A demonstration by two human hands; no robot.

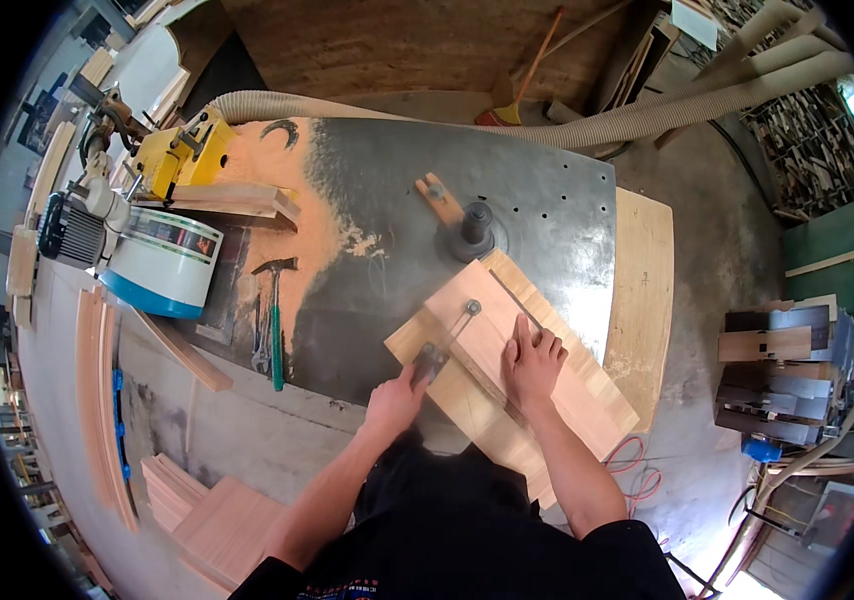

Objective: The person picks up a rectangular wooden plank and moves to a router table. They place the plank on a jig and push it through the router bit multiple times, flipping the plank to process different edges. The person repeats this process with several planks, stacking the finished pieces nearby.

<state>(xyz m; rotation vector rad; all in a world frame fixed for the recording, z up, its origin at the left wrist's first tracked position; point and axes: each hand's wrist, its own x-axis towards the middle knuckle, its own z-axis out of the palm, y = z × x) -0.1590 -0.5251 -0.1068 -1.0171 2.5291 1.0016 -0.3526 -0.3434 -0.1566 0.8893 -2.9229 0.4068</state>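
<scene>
A pale pink board (572, 393) lies slanted on a larger yellowish wooden board (472, 420) at the front of the dark metal machine table (367, 170). A bolt (473, 307) sits on the pink board, with a thin rod or slot line running from it. My left hand (395, 405) is closed on a blurred grey metal object (431, 359) at the boards' left part; I cannot tell what it is. My right hand (535, 365) rests on the pink board, fingers apart and slightly bent. A dark cutter spindle (476, 230) stands just behind the boards.
A yellow-and-white machine head (162, 263) sits left among orange sawdust, near a hammer (277, 340) and spanners (261, 349). Long strips (105, 400) and pink panels (217, 520) lie lower left. Ribbed hoses (587, 131) run behind; stacked pieces (777, 360) stand right.
</scene>
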